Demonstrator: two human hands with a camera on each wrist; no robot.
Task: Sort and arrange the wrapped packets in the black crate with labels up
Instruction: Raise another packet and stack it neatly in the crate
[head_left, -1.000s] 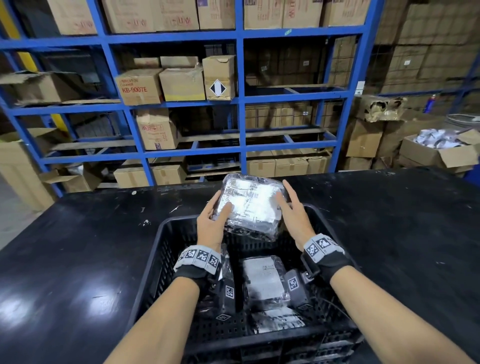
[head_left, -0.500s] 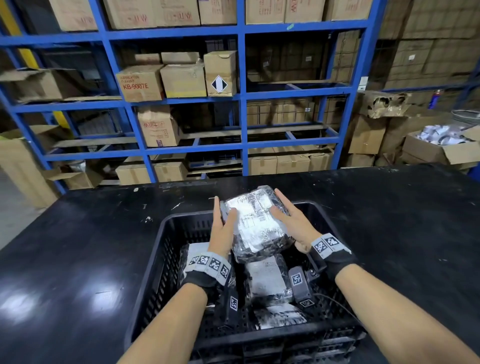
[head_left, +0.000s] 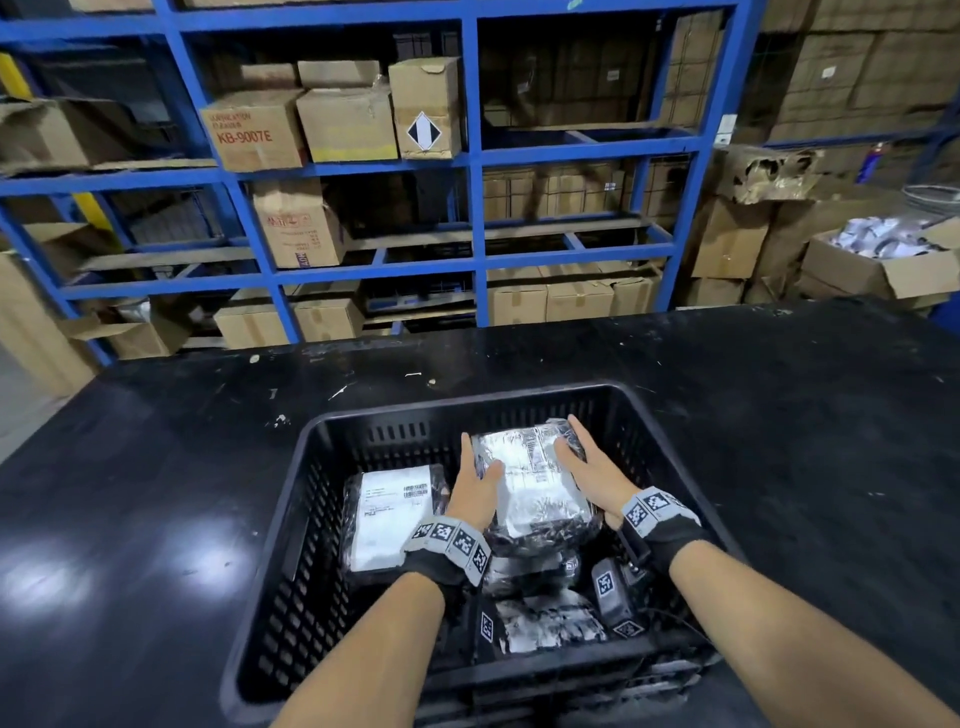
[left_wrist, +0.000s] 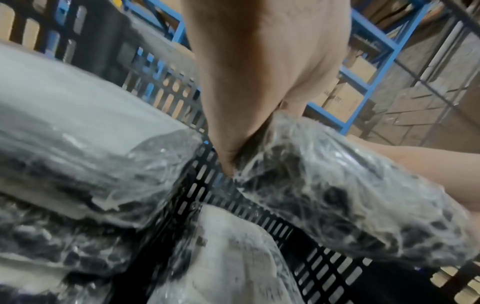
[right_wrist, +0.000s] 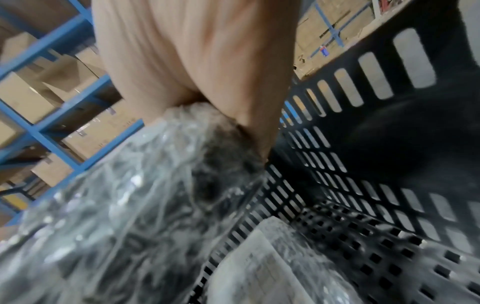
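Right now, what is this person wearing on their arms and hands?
Both hands, the left hand and the right hand, are bare, and so are the forearms, with no sleeves. Each wrist carries a black strap topped by a grey band printed with square black-and-white code markers. Small black camera blocks bearing the same markers hang under the wrists, with a thin black cable by the right one.

Counter: a black, glossy counter (head_left: 156, 519) carried the work, its top scuffed and flecked with white chips near the far edge.
On it: a black slotted crate (head_left: 311, 519) sat directly on the counter at its near edge, holding plastic-wrapped packets.
Surface: pale glare lay left of the crate.
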